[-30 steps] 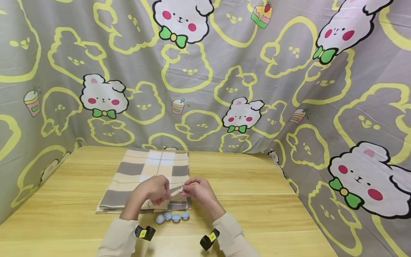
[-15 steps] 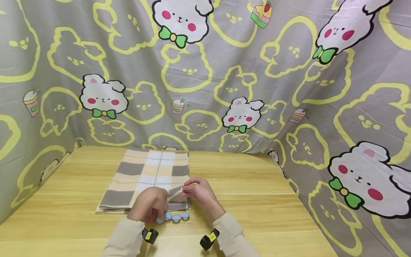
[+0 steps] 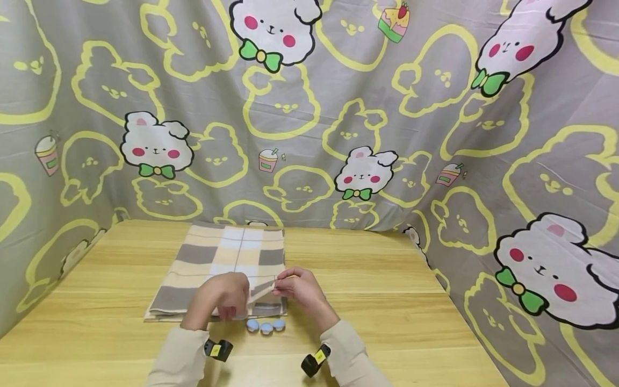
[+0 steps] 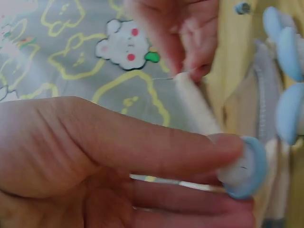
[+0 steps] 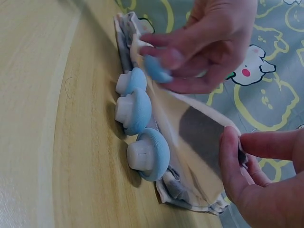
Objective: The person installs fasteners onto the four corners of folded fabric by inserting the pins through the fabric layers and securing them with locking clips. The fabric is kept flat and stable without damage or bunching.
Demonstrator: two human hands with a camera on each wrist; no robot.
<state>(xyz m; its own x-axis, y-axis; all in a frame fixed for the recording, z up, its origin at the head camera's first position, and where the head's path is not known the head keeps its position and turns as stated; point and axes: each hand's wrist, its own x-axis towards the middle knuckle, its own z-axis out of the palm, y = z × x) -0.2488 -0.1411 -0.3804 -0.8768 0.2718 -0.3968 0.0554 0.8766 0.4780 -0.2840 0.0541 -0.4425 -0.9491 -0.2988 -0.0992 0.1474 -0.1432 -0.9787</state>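
Note:
A folded plaid cloth in beige, grey and white lies on the table. My right hand pinches its near right corner between thumb and fingers and lifts it, as the right wrist view shows. Over the cloth's near edge, my left hand holds a mushroom-shaped quilt clip with a pale blue cap and white stem, between thumb and fingers. Three more such clips stand in a row along the cloth's front edge. Between the two hands the raised cloth edge stretches taut.
The wooden table extends around the cloth on all sides. A grey curtain with cartoon rabbits and yellow outlines hangs behind and at both sides. Each wrist wears a small black camera.
My left hand went down to the row of clips, picked up the leftmost one and moved back up over the cloth edge. My right hand stayed in place on the corner.

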